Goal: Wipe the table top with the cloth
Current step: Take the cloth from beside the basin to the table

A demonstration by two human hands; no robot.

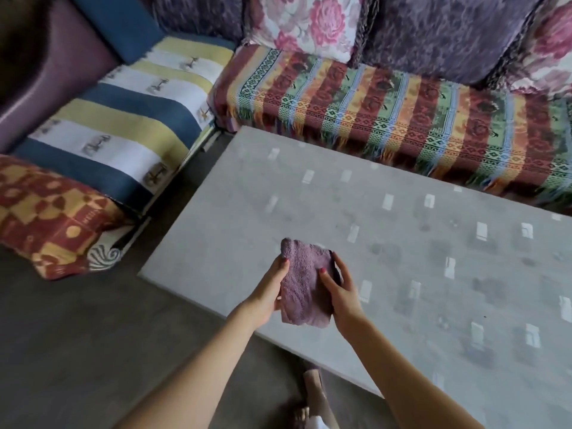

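A folded purple terry cloth is held between both hands over the near left part of the grey table top. My left hand grips its left edge, thumb on top. My right hand grips its right edge, fingers curled over the upper corner. Whether the cloth touches the table surface or hovers just above it cannot be told. The table top is glossy grey with pale rectangular marks and some darker smudges.
A sofa with a striped multicoloured throw runs along the table's far side, floral cushions behind. A blue, white and yellow striped seat and a red patterned cushion lie left. Grey floor lies near; my foot is below.
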